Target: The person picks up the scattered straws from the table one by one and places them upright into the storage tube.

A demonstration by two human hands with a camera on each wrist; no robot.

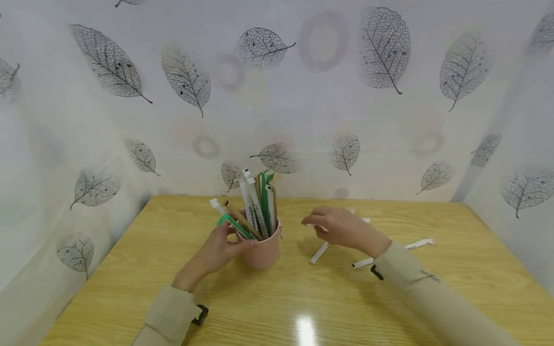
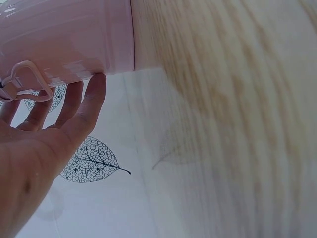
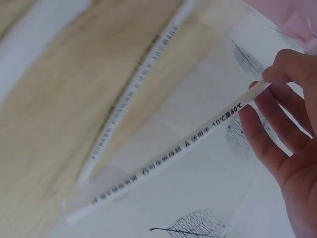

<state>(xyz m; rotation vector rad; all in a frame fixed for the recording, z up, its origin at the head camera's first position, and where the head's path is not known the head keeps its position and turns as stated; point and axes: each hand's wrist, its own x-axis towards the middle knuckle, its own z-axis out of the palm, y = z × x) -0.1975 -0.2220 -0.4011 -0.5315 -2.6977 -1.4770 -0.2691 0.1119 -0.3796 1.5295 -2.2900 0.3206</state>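
A pink cup [image 1: 261, 254] stands on the table, filled with paper-wrapped straws [image 1: 259, 206] in white, green and brown. My left hand [image 1: 218, 250] holds the cup by its left side, thumb toward the front; the left wrist view shows the fingertips against its wall beside a heart-shaped pink loop [image 2: 37, 74]. Right of the cup, my right hand [image 1: 342, 228] pinches one end of a white-wrapped straw [image 3: 187, 144] between thumb and fingers. Dark print runs along that wrapper, and its far end points away from the hand. Another printed straw [image 3: 124, 104] lies beyond it.
Several white-wrapped straws lie loose on the wooden table [image 1: 303, 293] beneath and beside the right forearm, one straw [image 1: 420, 244] reaching out to the right. A pale leaf-patterned curtain [image 1: 311, 110] surrounds the table's back and sides.
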